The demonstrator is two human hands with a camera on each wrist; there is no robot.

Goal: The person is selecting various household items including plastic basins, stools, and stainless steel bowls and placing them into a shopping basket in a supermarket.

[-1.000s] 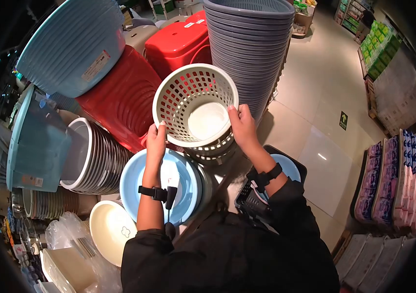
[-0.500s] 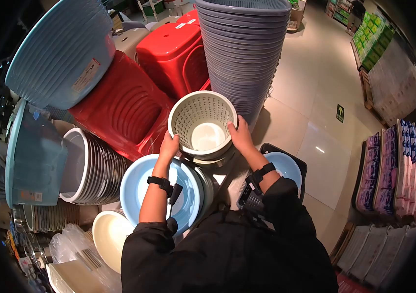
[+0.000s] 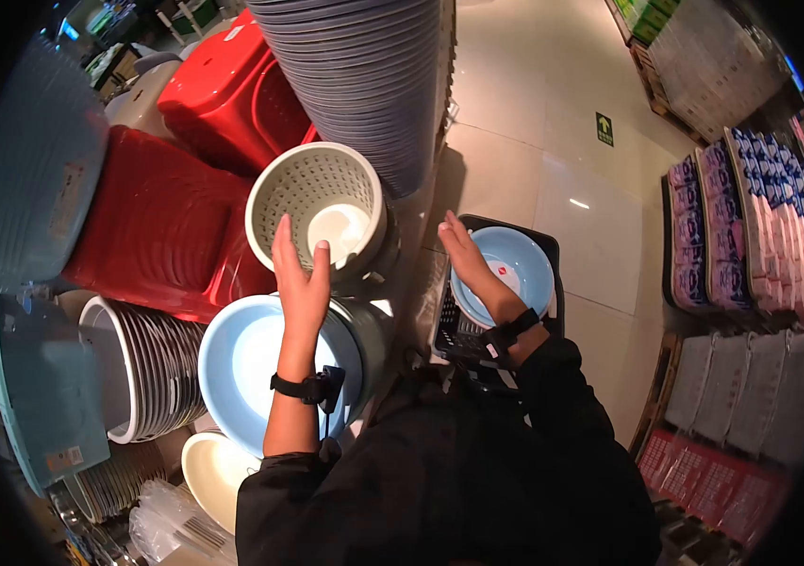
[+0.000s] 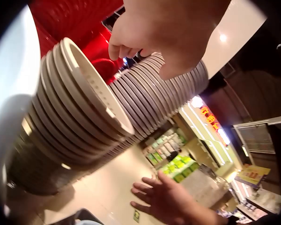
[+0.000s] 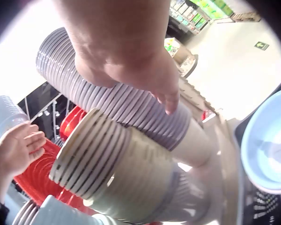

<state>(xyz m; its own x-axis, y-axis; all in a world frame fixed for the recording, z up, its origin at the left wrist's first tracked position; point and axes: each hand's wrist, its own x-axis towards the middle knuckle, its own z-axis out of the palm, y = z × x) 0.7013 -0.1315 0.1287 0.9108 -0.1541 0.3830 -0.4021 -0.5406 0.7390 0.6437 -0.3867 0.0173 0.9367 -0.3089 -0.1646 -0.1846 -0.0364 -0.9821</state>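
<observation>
A cream basket with a perforated wall [image 3: 312,174] tops a stack of similar baskets, mouth upward in the head view. My left hand [image 3: 303,278] overlaps its near rim in that view, fingers straight and thumb apart, holding nothing. The left wrist view shows this hand [image 4: 164,35] above and apart from the basket stack [image 4: 75,112]. My right hand [image 3: 468,255] is to the right of the stack, fingers extended and nothing in it. Under it in the head view, a light blue basin [image 3: 520,250] sits in a black basket [image 3: 558,302].
A tall stack of grey-purple tubs [image 3: 355,85] stands behind the baskets. Red plastic stools [image 3: 152,222] lie to the left. A larger blue basin [image 3: 223,368] is nearest my left forearm, beside nested grey tubs [image 3: 152,368]. Tiled floor [image 3: 581,245] runs along the right.
The cream basket, held by both hands at its rim, has gone down onto the stack. Both hands have let go, and the right hand has moved away rightward. The head view has turned right.
</observation>
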